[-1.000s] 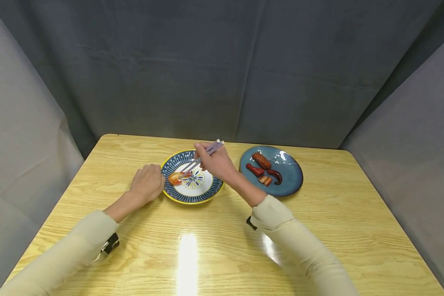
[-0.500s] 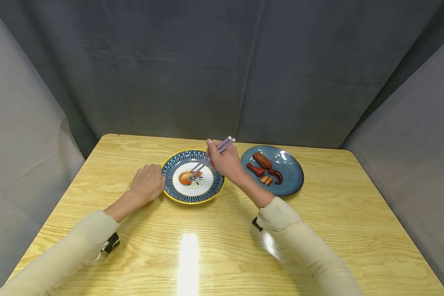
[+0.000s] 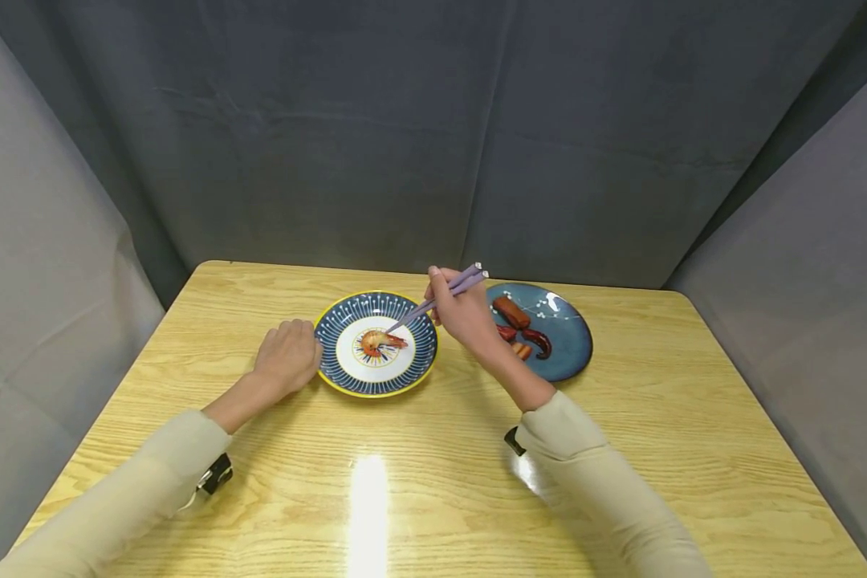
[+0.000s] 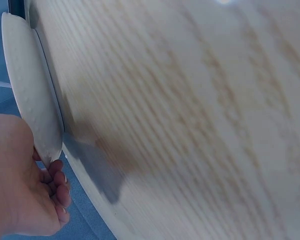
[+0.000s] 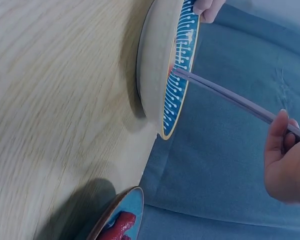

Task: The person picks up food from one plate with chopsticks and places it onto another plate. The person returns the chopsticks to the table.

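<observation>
My left hand (image 3: pixel 287 357) pinches the left rim of a blue-and-white patterned plate (image 3: pixel 339 373) with a yellow edge; the left wrist view shows thumb and curled fingers at that rim. On the plate's white middle lies an orange shrimp (image 3: pixel 376 343), its tail to the right. Over the plate's right side, my right hand (image 3: pixel 466 309) holds a pair of purple chopsticks (image 3: pixel 422 307). Their tips meet at the shrimp's upper edge; whether they touch it I cannot tell. In the right wrist view the chopsticks (image 5: pixel 230 95) slant down into the plate, whose wall mostly hides the shrimp.
Right of the patterned plate stands a dark blue plate (image 3: pixel 569 341) with several food pieces, among them a brown block (image 3: pixel 511 311) and a dark curved piece (image 3: pixel 539 343). My right hand and wrist partly cover it. The wooden table (image 3: pixel 433 498) ends at a grey curtain (image 3: pixel 318 144).
The shrimp has moved right, from the plate's left side to its middle. My right hand has shifted right with the chopsticks, their tips now closer together. The left hand stays put.
</observation>
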`<state>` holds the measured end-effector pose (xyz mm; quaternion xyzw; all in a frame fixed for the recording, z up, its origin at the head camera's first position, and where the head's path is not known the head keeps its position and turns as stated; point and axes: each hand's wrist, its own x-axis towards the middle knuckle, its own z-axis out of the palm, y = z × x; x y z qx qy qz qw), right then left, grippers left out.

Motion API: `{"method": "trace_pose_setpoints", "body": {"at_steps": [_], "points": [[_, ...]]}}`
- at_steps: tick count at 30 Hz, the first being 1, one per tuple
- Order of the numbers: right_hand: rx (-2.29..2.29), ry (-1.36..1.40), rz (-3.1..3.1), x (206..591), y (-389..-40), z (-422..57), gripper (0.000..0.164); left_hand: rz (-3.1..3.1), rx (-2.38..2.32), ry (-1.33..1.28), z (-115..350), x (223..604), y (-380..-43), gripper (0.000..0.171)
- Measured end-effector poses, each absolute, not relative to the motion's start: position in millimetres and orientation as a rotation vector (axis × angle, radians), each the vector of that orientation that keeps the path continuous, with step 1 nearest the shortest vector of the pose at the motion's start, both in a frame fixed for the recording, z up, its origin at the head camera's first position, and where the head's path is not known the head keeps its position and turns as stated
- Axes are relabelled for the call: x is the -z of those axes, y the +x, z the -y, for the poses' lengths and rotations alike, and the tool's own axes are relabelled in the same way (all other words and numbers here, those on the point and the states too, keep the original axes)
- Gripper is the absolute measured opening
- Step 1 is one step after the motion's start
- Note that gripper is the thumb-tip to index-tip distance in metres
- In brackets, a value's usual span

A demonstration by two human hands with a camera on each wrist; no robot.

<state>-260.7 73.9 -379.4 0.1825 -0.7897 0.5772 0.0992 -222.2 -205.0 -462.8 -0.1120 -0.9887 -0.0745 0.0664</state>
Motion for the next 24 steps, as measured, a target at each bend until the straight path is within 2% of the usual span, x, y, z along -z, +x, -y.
{"method": "trace_pose_setpoints", "body": {"at_steps": [24], "points": [[-1.659,0.612,2.450,382,-259,-64,0.039,3.019,0.212,-0.323,205,463,-223,0.021]]}}
